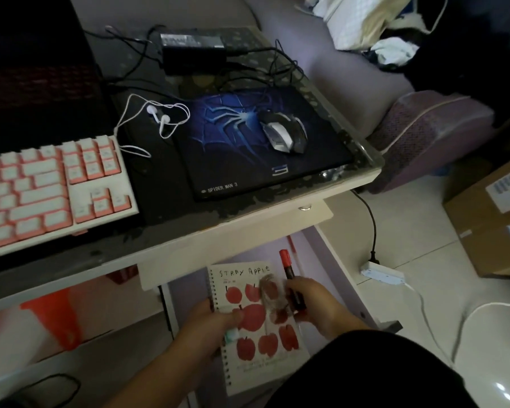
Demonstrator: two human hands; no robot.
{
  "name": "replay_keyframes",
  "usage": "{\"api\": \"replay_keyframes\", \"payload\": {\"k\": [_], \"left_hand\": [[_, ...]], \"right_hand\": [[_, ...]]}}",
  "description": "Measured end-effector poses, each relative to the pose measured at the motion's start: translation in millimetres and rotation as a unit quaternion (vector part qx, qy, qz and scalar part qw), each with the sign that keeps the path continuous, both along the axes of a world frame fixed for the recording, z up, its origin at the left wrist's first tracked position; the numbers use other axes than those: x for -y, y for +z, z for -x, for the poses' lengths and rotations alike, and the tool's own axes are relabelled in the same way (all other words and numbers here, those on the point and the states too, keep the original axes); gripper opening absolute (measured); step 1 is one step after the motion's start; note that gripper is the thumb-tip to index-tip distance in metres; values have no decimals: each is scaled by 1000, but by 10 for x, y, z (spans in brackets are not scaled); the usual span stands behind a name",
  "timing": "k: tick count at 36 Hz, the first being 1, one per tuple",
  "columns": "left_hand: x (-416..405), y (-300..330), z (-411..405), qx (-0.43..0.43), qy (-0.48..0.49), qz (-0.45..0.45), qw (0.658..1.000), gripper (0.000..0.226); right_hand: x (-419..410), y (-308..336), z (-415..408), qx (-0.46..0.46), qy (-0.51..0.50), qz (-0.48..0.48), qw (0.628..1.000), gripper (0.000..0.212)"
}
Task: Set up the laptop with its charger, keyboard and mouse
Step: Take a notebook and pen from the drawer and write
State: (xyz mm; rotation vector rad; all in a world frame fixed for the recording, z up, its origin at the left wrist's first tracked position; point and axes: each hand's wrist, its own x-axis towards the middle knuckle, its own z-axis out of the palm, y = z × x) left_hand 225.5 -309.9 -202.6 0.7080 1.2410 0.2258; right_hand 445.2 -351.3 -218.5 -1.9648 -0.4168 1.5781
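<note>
1. Below the desk (pixel 277 198) edge, the left hand (pixel 209 322) pinches a spiral notebook (pixel 256 334) with red apples on its cover, thumb on the cover near the binding.
2. The right hand (pixel 315 301) curls round a red-capped marker (pixel 290 278) held against the notebook's upper right; a blurred brownish thing lies between the hands, and I cannot tell what it is.
3. Both seem to be stray items being moved off the work surface, likely into the open drawer (pixel 315 214) space under the desk; what it holds is hidden behind the notebook.
4. The task's things sit on the desk: the pink-and-white keyboard (pixel 50 189) at the left front, the mouse (pixel 283 131) on a dark spider-print mouse pad (pixel 248 160), the charger (pixel 193 50) brick at the back with cables trailing.
5. The dark laptop (pixel 36 83) stands behind the keyboard.
6. White earphones (pixel 159 119) lie between keyboard and pad.
</note>
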Motion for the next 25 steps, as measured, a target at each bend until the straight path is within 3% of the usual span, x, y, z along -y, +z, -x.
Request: {"api": "replay_keyframes", "payload": {"k": [4, 7, 10, 13, 16, 21, 25], "left_hand": [[120, 158, -17, 68, -6, -3, 998, 47], [175, 341, -62, 95, -21, -29, 995, 70], [211, 626, -146, 76, -53, -92, 991, 55], [212, 985, -267, 73, -69, -144, 984, 51], [102, 1355, -361, 79, -57, -175, 980, 40], [-252, 1889, -286, 96, -40, -207, 973, 25], [-709, 2061, -152, 49, -13, -272, 961, 17]], "right_hand": [[125, 263, 76, 4, 43, -60, 997, 30], [268, 510, 32, 81, 51, -84, 992, 57], [385, 789, -87, 98, 69, -128, 984, 54], [386, 1129, -164, 125, 32, -193, 973, 17], [268, 1446, -304, 171, 29, -210, 962, 44], [-190, 2043, -342, 217, 68, -256, 940, 35], [-825, 2402, -112, 250, 136, -306, 908, 39]]}}
